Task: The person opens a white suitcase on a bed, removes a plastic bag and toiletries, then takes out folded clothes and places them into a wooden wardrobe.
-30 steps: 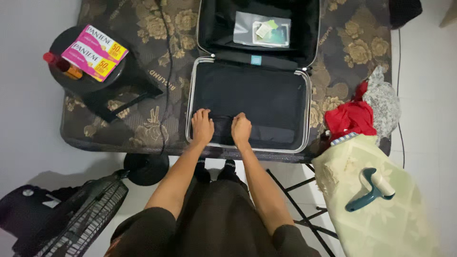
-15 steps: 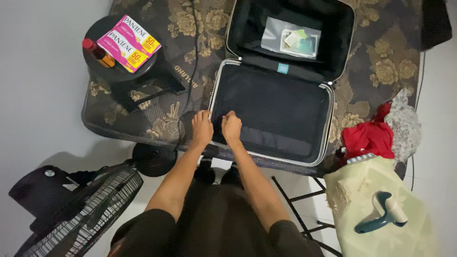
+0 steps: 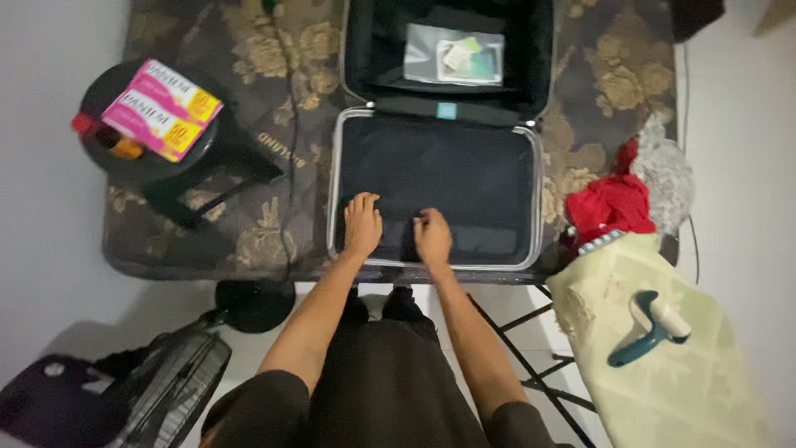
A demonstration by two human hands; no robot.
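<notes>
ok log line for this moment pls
left hand flat on dark cloth | right hand on cloth | in open suitcase

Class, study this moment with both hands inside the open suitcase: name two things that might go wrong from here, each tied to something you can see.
1. The suitcase lies at the near edge of the floral mattress; with the left hand and right hand pressing the dark folded cloth near that edge, it might tip or slide off.
2. The upright lid may drop onto the hands.
</notes>
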